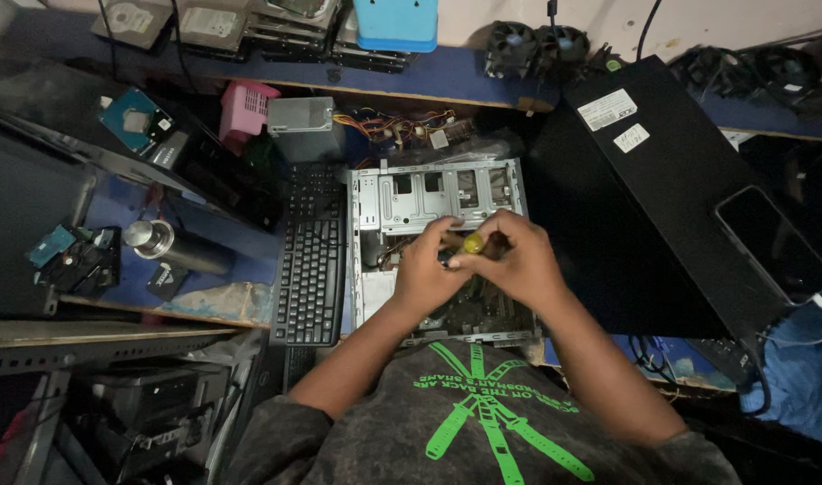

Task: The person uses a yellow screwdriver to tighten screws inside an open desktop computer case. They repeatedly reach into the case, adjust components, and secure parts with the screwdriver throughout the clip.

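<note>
— Underneath everything?
— A workbench with a blue top (pixel 249 241), wooden front edge chipped at the left.

— Directly on it, middle?
— An opened grey computer case (pixel 402 193), lying flat; just left, touching its side, a black keyboard (pixel 310 269) set lengthwise.

— Left part?
— A steel flask (pixel 164 244) on its side, near a small black card (pixel 166 280); beyond, dark laptop parts (pixel 79 260).

— Right part?
— A black case panel (pixel 671 189), tilted, with a dark phone (pixel 774 244) resting on its lower end.

— Behind?
— A blue-topped shelf (pixel 447 76) bearing stacked hard drives (pixel 222 25), a blue box (pixel 395 22) and black fans (pixel 532 47).
</note>
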